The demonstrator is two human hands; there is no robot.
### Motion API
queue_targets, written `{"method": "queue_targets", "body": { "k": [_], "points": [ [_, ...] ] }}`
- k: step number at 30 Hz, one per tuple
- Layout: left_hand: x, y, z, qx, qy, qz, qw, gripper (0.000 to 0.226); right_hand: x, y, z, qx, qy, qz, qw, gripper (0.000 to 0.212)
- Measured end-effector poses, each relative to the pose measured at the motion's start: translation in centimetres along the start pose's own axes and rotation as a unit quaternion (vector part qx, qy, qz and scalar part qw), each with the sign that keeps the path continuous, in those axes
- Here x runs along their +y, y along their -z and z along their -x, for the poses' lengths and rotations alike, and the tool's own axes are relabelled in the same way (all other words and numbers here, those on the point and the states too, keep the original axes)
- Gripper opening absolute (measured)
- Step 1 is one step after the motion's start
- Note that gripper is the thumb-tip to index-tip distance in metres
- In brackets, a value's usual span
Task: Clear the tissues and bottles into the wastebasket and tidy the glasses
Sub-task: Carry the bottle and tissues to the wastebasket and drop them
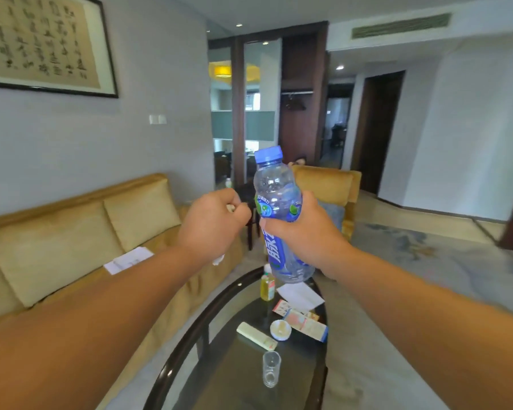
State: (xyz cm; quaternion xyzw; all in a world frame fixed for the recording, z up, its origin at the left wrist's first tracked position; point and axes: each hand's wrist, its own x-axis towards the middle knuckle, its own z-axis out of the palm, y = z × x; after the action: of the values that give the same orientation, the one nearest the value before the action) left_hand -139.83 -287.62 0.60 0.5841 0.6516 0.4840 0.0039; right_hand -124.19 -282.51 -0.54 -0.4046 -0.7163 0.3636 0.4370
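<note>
Bare forearms (pixel 86 335) reach out over the table (pixel 187 329). Left hand (pixel 216 220) is fisted round a tissue (pixel 219 259), soft and weightless. Right hand (pixel 302 229) wraps the bottle (pixel 276 202) at its waist, upright above the table's far end. It looks empty, so light, crushable and slick, best held mid-body. The fragile glass (pixel 271 369) stands near the front rim, with open carpet (pixel 427 247) to the right.

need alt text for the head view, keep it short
The right hand grips a blue-capped plastic bottle in the air; the left hand clutches white tissue. Below, a glass coffee table holds a small yellow bottle and an empty glass.
</note>
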Motion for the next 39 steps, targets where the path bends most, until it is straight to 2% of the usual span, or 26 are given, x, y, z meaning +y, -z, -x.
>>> {"method": "queue_targets", "body": {
  "k": [7,11,16,23,31,39],
  "points": [
    [9.2,-3.4,1.4,-0.043,-0.084,0.082,0.992,0.025,-2.3,10.1,6.3,0.106,0.001,0.04,0.994,0.045],
    [15.8,-6.5,3.7,-0.074,-0.153,0.128,0.977,0.018,-2.8,17.0,11.0,0.181,-0.013,0.066,0.981,0.052],
    [25.2,-10.8,8.4,-0.105,-0.215,0.159,0.958,0.026,-2.8,25.7,18.8,0.257,-0.047,0.113,0.959,0.053],
    [38.0,-16.1,18.8,-0.172,-0.257,0.213,0.927,0.03,-2.8,37.3,31.6,0.337,-0.104,0.158,0.922,0.058],
    [52.3,-21.0,30.0,-0.257,-0.321,0.303,0.86,0.029,-3.5,47.6,46.3,0.446,-0.158,0.18,0.863,0.056],
    [63.3,-23.6,40.8,-0.351,-0.404,0.373,0.758,0.022,-4.3,53.2,58.3,0.572,-0.223,0.212,0.76,0.059]
  ]
}}
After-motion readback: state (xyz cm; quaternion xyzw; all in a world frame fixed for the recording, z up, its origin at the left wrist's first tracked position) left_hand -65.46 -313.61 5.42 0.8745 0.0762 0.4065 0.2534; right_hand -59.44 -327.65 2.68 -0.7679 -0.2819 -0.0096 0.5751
